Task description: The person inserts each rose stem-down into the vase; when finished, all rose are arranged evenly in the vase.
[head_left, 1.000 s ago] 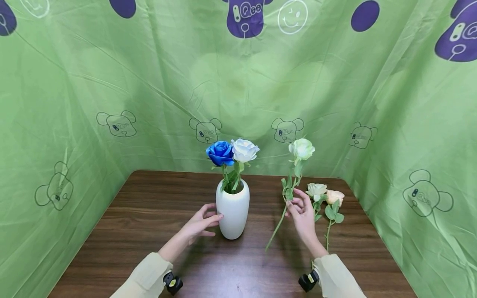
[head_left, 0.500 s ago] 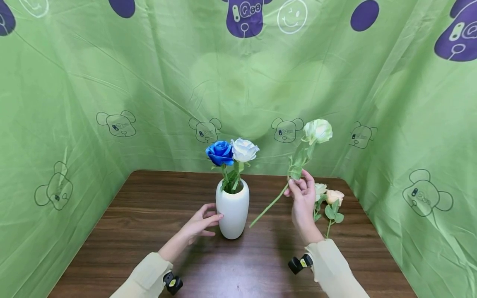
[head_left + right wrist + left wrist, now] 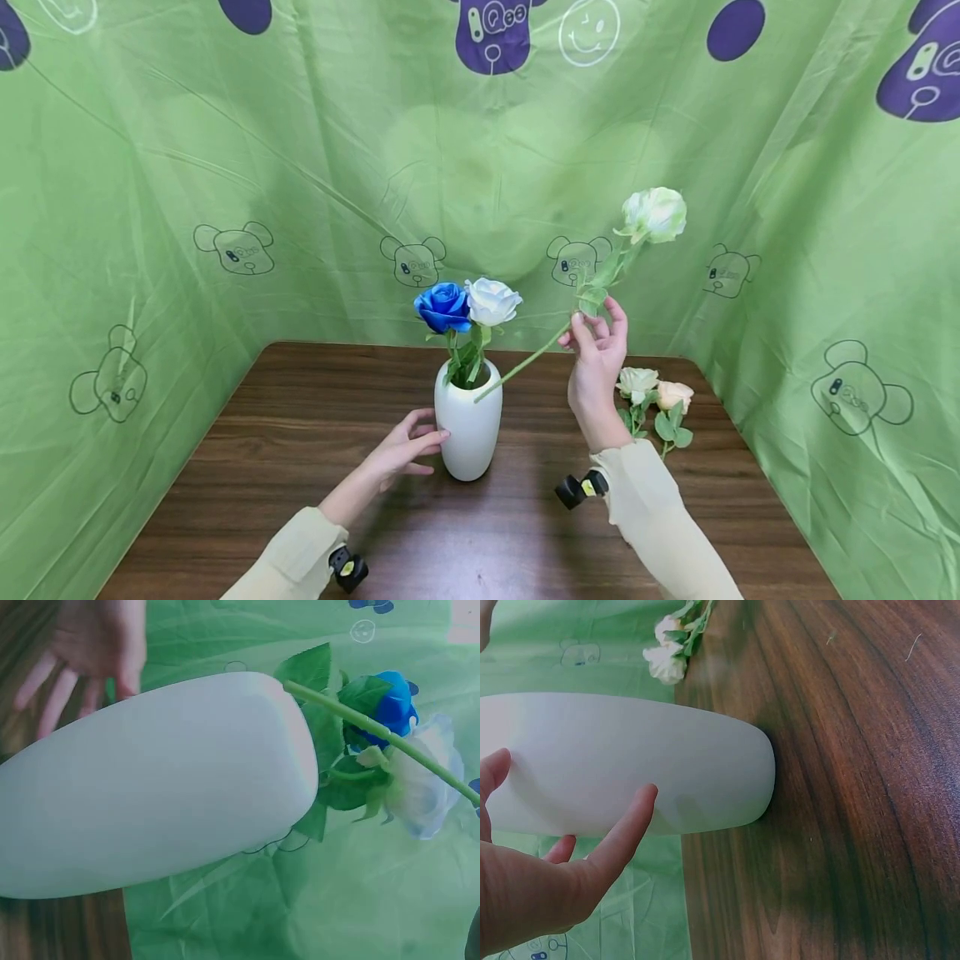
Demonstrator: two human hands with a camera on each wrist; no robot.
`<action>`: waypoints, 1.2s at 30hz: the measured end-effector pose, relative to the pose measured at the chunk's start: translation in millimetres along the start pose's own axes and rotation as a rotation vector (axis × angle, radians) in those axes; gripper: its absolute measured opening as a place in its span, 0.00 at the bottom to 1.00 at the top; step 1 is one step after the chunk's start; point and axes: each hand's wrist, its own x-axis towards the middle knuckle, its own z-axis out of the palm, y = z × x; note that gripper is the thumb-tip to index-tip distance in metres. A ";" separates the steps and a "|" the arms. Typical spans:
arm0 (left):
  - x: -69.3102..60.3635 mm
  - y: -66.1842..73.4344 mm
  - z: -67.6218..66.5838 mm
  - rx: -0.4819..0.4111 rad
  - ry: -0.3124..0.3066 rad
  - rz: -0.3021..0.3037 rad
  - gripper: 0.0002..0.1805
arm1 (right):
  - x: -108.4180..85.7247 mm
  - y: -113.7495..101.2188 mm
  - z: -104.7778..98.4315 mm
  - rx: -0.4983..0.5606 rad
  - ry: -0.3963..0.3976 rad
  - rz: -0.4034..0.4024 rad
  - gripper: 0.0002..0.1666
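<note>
A white vase (image 3: 468,433) stands upright on the table with a blue rose (image 3: 442,308) and a pale white-blue rose (image 3: 492,302) in it. My left hand (image 3: 405,452) rests against the vase's left side, fingers spread and fairly straight; the left wrist view shows the thumb and fingers by the vase wall (image 3: 615,765). My right hand (image 3: 597,367) pinches the stem of a white-green rose (image 3: 655,215), held tilted with its bloom up to the right. The lower stem end overlaps the vase's front rim in the head view; in the right wrist view the stem (image 3: 345,712) crosses beside the mouth.
Two more roses, one cream (image 3: 637,382) and one peach (image 3: 675,396), lie on the right of the brown wooden table (image 3: 300,433). A green printed cloth (image 3: 337,167) hangs behind and at both sides.
My right hand has lifted the white-green rose upward; its bloom rose and moved right, its stem end swung up and left to the vase's mouth. My left hand and the vase have stayed still.
</note>
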 end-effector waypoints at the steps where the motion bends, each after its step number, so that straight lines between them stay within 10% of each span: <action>1: 0.0 0.2 0.1 0.000 -0.001 0.001 0.37 | 1.5 0.3 2.1 -0.004 0.005 -0.013 0.28; 12: -0.4 -0.4 0.1 0.000 0.007 -0.006 0.37 | 1.5 16.8 7.3 -0.103 -0.046 -0.108 0.27; 36: 0.2 -0.6 -0.9 0.001 0.005 -0.003 0.36 | -71.4 69.3 1.9 -0.751 -0.312 -0.193 0.21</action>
